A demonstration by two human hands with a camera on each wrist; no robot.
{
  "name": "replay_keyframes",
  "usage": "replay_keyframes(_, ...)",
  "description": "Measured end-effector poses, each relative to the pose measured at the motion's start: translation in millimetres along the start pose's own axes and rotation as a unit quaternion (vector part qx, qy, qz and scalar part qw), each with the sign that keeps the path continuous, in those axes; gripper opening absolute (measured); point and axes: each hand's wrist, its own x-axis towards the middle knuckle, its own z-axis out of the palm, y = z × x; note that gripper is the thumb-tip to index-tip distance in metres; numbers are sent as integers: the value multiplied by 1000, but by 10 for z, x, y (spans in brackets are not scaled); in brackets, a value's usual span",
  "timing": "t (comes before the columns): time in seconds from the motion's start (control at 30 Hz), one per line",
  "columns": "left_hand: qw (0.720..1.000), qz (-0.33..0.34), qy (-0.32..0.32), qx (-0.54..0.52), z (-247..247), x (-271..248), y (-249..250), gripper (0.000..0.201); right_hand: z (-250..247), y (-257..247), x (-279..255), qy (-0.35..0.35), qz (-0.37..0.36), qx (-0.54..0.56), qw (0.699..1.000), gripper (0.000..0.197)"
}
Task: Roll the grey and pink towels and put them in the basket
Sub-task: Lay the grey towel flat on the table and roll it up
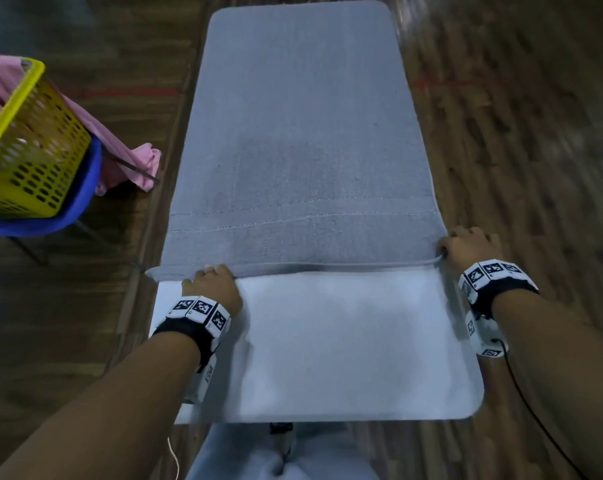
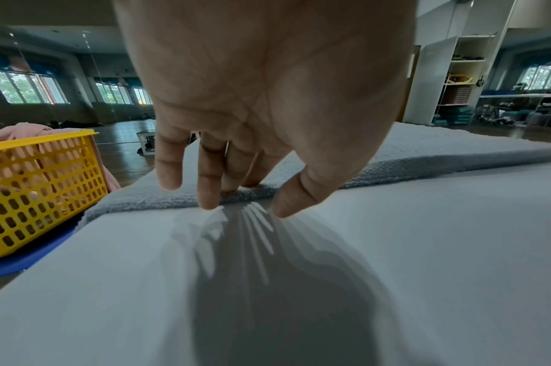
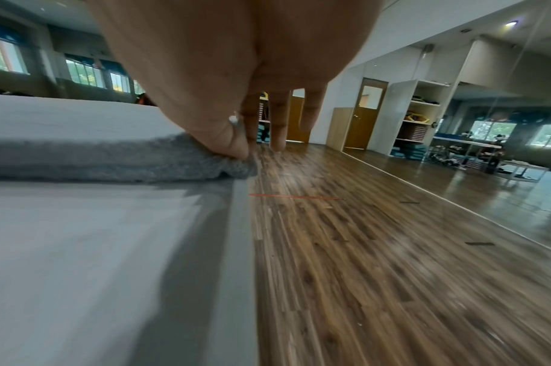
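- Your grip on the right: the right hand (image 3: 236,74) pinches the near right corner of the grey towel (image 1: 303,133), thumb on top, at the table (image 1: 345,341) edge.
- Your left hand (image 2: 261,86) has its fingers (image 2: 209,188) spread and pointing down, tips on the towel's near hem; I cannot tell whether it has taken hold.
- That towel lies flat along the table, its near edge doubled into a low fold.
- Expect it to be soft, thick and floppy, light enough, and clinging rather than slippery.
- Take it at both near corners so the roll starts straight.
- Look left: the pink towel (image 1: 2,91) hangs behind the yellow basket (image 1: 26,143).
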Motion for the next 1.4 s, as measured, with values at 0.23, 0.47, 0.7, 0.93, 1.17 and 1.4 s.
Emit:
replay_keyframes(0.23, 999, -7, 29, 26, 39, 54, 46, 44, -67, 34, 128, -8, 109, 122, 986, 26)
replay_keyframes(0.47, 997, 28, 56, -40, 107, 85, -107, 32, -84, -381, -43, 118, 127, 136, 975, 32)
replay_keyframes(0.7, 981, 110, 145, -61, 163, 202, -529, 21, -86, -1321, -328, 130, -178, 186, 957, 22)
replay_keyframes(0.93, 972, 182, 142, -47, 152, 406, -1003, 25, -108, -1785, -235, 79, -209, 130, 966, 26)
replay_keyframes(1.17, 951, 258, 171, -27, 187, 642, -1328, 30, -266, -1887, -84, 46, -167, 106, 979, 22)
replay_keyframes(1.4, 931, 306, 190, -49, 141, 787, -1431, 21, -288, -2017, -136, 92, -98, 201, 970, 23)
